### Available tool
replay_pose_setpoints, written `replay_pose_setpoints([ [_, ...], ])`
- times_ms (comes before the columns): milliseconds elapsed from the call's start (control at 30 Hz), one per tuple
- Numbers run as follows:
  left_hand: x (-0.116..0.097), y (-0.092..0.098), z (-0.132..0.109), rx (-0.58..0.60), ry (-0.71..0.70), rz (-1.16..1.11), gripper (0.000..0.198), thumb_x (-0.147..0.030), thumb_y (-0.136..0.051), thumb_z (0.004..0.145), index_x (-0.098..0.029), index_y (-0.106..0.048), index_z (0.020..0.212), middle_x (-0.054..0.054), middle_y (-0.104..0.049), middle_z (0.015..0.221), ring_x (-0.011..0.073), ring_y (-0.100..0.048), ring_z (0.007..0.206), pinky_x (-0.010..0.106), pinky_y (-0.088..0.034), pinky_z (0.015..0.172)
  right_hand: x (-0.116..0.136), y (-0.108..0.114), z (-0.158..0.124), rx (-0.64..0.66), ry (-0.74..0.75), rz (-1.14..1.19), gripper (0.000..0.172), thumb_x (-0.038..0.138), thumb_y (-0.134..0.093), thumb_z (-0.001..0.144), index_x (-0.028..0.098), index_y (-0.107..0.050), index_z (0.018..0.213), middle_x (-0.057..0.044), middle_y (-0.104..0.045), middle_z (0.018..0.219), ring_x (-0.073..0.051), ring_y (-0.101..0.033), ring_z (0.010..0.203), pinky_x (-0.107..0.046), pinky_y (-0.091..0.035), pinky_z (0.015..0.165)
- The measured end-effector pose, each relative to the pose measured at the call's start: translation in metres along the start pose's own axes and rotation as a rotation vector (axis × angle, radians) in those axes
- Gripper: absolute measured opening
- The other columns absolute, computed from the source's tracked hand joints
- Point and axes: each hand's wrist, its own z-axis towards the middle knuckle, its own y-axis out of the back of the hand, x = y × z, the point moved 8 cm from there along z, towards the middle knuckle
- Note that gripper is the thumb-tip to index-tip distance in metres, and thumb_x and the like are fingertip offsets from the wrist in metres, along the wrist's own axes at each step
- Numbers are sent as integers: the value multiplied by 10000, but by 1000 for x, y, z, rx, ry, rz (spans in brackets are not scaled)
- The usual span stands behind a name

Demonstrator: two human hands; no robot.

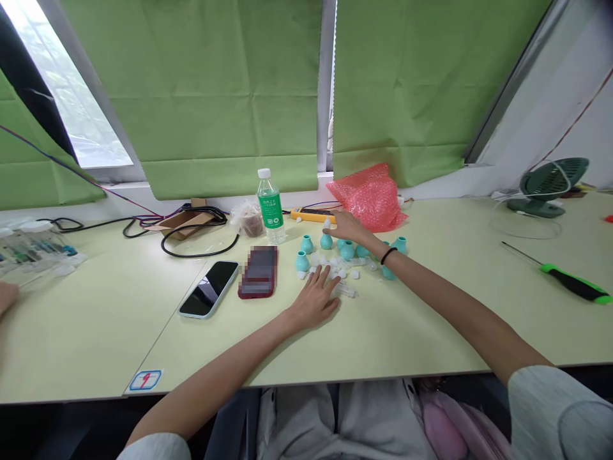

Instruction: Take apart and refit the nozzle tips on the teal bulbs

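My left hand [316, 301] lies palm down on the table with its fingers spread, at the near edge of a pile of small white translucent plastic pieces [339, 271]. My right hand [348, 227] reaches over the pile from the right. Its fingertips pinch a small white piece [327, 223] at the mouth of a small teal vase-shaped bottle [326, 241]; whether the piece sits in the neck cannot be made out. Several more teal bottles stand around the pile, such as one at its left [301, 261], and some are partly hidden by my right hand and forearm.
Behind the pile are a yellow-orange tool [313, 216], a water bottle [271, 207] and pink bubble wrap [368, 198]. Two phones [209, 289] [258, 273] lie left. A screwdriver [575, 282] and small fan [546, 185] are right. Another person's hand [7, 297] shows far left.
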Motion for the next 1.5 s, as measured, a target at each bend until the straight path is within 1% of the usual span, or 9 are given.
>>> replay_pose_setpoints([
  [167,0,1,0,-11,7,5,427,-314,-370,774,-166,-329,1172,139,-193,1304,280,-93,1210,458,-194,948,12,-19,-1,122,-8,14,269,343,-460,695,143,-492,872,-108,-555,923,-234,-509,817,-295,-378,621],
  [333,2,14,1,-106,20,-54,393,-317,-349,783,-158,-357,1142,129,-278,1265,251,-171,1196,416,-218,949,23,20,-10,-165,15,131,247,305,-354,761,127,-437,910,-115,-561,867,-223,-515,779,-298,-372,627],
  [467,9,42,-2,-319,125,-256,302,-327,-288,810,-176,-417,1037,81,-493,1031,174,-421,1006,327,-344,847,31,58,-47,-374,97,286,257,286,-311,782,121,-388,964,-87,-571,769,-188,-522,674,-267,-366,581],
  [600,20,57,-9,-459,240,-452,263,-375,-309,794,-164,-447,867,16,-517,738,106,-488,680,213,-386,592,43,56,-97,-328,209,286,240,318,-356,776,148,-434,926,-48,-576,671,-159,-518,567,-242,-342,520],
  [767,24,43,-4,-318,238,-423,333,-428,-352,759,-148,-452,608,-34,-441,495,68,-388,467,188,-293,480,57,28,-141,-357,432,213,237,364,-460,733,154,-559,780,-52,-613,660,-159,-549,625,-260,-344,612],
  [933,41,32,-2,-294,352,-561,432,-453,-293,772,-137,-435,514,-29,-426,419,65,-375,422,193,-284,468,58,23,-147,-450,490,275,253,354,-495,721,147,-588,834,-57,-616,682,-143,-539,620,-258,-347,596],
  [1300,37,10,9,-49,362,-1382,399,-483,-263,756,-162,-331,530,-49,-326,363,53,-275,308,200,-226,362,60,27,-158,-533,551,450,254,282,-519,712,153,-577,922,-43,-548,618,-130,-483,590,-248,-390,555],
  [1400,48,16,8,-141,403,-1186,413,-476,-242,762,-151,-384,550,-36,-347,391,64,-313,337,207,-249,386,60,35,-160,-522,511,573,275,270,-512,718,161,-552,967,-39,-546,649,-128,-486,600,-248,-400,567],
  [1500,50,27,5,-223,356,-620,328,-426,-359,741,-137,-514,731,-19,-427,464,93,-404,430,210,-271,438,56,41,-158,-469,409,707,286,280,-464,748,172,-516,1007,-51,-565,767,-135,-512,683,-256,-406,632],
])
